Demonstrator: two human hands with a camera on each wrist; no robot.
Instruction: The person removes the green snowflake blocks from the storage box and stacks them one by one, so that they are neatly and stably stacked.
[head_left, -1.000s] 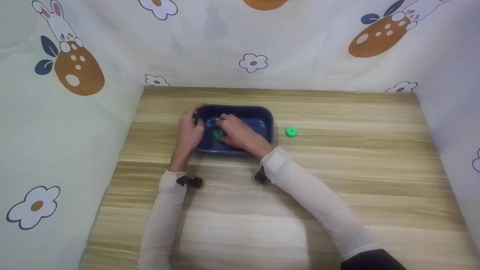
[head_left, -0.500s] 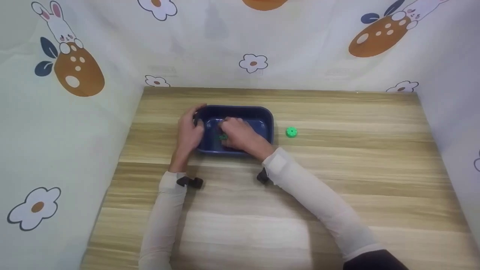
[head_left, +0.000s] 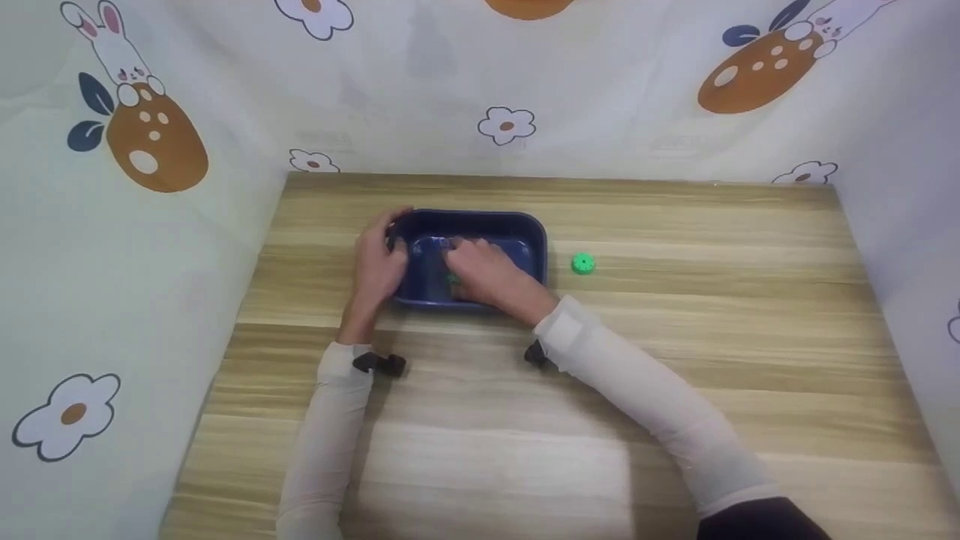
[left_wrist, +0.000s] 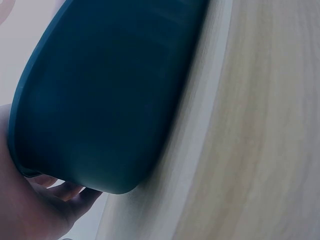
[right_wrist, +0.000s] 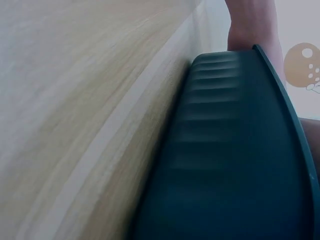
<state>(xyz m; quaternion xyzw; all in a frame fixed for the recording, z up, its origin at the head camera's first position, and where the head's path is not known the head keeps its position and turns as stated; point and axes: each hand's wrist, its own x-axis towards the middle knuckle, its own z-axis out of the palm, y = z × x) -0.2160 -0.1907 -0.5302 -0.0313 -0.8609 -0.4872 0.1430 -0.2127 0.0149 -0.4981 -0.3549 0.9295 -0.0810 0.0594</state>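
Observation:
A dark blue plastic tray point(head_left: 529, 225) stands on the table, and my left hand point(head_left: 379, 262) grips its left end, thumb inside the rim and fingers outside. The left wrist view shows the fingers point(left_wrist: 82, 200) curled beneath the tray's rim. My right hand point(head_left: 487, 270) is down inside the tray, its fingers bent. At its thumb side is a small green notched disc point(head_left: 453, 279), mostly hidden by the hand; the fingers seem to pinch it. To the right of the tray, apart from both hands, lies a thicker round green notched piece point(head_left: 583, 263).
The wood-grain table point(head_left: 712, 300) is bounded by pale printed cloth walls point(head_left: 420, 97) at the back and both sides. Each wrist carries a black camera mount point(head_left: 381, 364), which sits close in front of the tray.
My right hand has shifted slightly right and toward me inside the tray, and the green disc has moved along with it. The left hand, tray and outer green piece have stayed put.

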